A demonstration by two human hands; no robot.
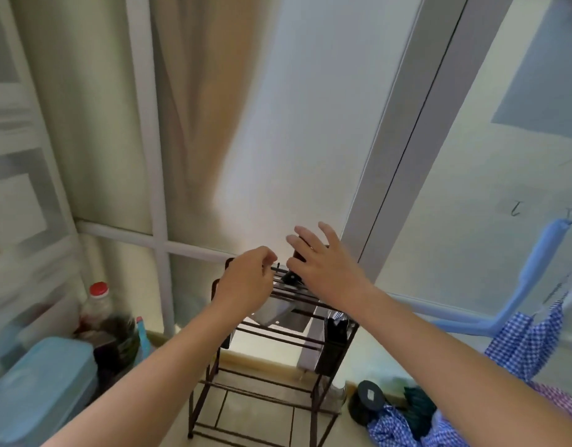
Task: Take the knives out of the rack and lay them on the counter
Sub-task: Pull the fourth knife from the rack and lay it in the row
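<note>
A dark metal wire rack (313,350) stands on the tiled counter (255,417) against the window. A cleaver hangs in its top rails, with the steel blade (273,312) below them and a black handle (292,277) above. A dark brown handle (299,254) sticks up just behind it. My right hand (323,264) hovers over these handles with its fingers spread and the thumb beside the brown one. My left hand (246,280) is at the rack's top left rail, fingers curled in, with nothing visible inside them.
Left of the rack stand a red-capped bottle (97,301), a dark jar (117,337) and a light blue plastic box (39,391). To the right are a black round object (370,395), blue checked cloths (529,343) and a hanging blue strap (536,262).
</note>
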